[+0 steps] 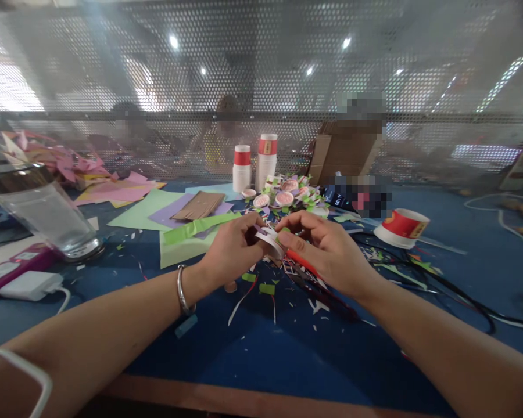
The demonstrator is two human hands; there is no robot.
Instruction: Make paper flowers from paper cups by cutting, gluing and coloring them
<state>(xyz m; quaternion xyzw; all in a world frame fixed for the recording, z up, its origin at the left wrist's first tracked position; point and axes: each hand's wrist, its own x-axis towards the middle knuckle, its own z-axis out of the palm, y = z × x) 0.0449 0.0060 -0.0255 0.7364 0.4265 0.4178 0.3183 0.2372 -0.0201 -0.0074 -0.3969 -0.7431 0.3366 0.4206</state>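
My left hand, with a silver bangle on its wrist, is closed around a small white round piece that looks like the cut-off base of a paper cup. Purple paper shows at its upper edge. At the near side of this piece, the fingers of my right hand pinch a small bit of green paper. Beneath the right hand lies a red-orange handle, mostly hidden. Just beyond both hands is a heap of round pink-faced pieces trimmed with green and purple paper.
Two stacks of paper cups stand at the back, near a cardboard box. A cut red cup and black cables lie right. Left are coloured sheets, a glass jar and a white charger. Paper scraps litter the blue table.
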